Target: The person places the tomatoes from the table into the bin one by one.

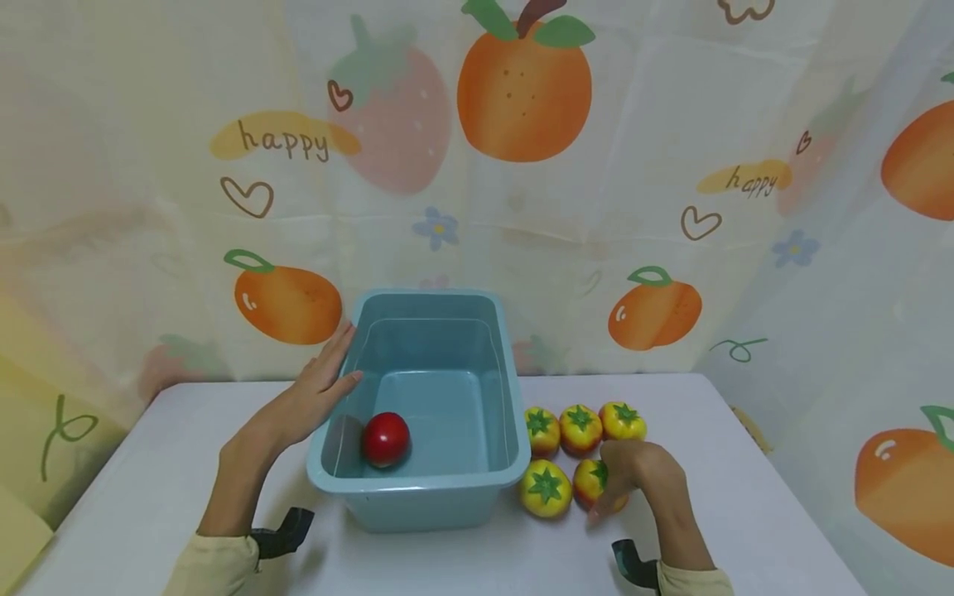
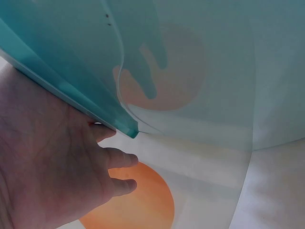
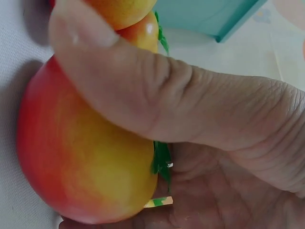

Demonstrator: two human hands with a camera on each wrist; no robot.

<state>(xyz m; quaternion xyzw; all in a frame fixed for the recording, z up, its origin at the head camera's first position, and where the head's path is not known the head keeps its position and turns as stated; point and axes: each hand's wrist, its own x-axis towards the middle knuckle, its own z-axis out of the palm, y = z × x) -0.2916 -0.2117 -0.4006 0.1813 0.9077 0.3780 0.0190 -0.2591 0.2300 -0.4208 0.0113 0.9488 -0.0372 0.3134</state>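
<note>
A light-blue plastic bin (image 1: 413, 505) stands on the table with a round red fruit (image 1: 386, 439) inside, near its front left corner. Against the bin's left rim rests my left hand (image 1: 309, 401), fingers extended along the outer side and thumb over the edge. In the left wrist view its palm lies beside the rim (image 2: 71, 102). My right hand (image 1: 643, 472) grips a red-and-yellow fruit with a green leafy top (image 3: 90, 157), thumb on one side and fingers on the other. This fruit sits at the tabletop and is partly covered by the hand in the head view.
Right of the bin sit several similar fruits, among them a front yellow one (image 1: 546, 489), a back right one (image 1: 623, 421) and a middle one (image 1: 580, 430). The white table (image 1: 708, 463) meets a fruit-printed curtain (image 1: 522, 223) behind and at the sides.
</note>
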